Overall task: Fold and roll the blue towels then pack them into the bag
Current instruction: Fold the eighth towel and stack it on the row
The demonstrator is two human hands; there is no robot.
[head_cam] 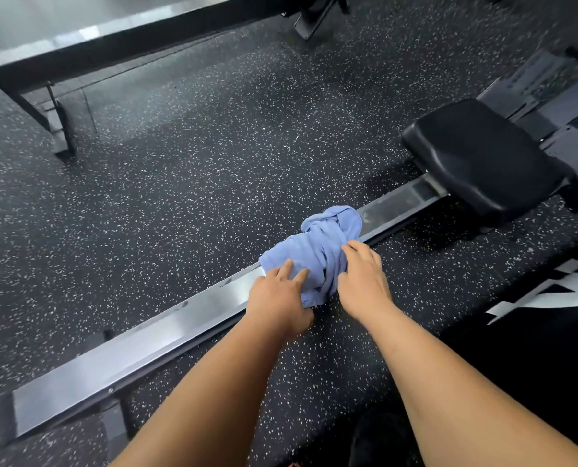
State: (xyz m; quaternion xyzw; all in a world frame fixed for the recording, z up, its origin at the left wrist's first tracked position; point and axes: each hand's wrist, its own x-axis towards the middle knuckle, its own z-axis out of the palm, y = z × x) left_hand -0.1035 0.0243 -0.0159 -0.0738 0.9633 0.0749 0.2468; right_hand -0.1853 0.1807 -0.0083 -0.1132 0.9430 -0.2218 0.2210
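A crumpled blue towel lies bunched on the shiny metal rail of a rowing machine. My left hand holds the towel's near left part, with fingers on top and the thumb at its lower edge. On the towel's right side, my right hand grips the cloth with its fingers curled over the folds. No bag is in view.
The black padded seat of the rower sits on the rail to the right of the towel. Speckled black rubber floor lies all around. A second dark frame with a rail runs across the far left.
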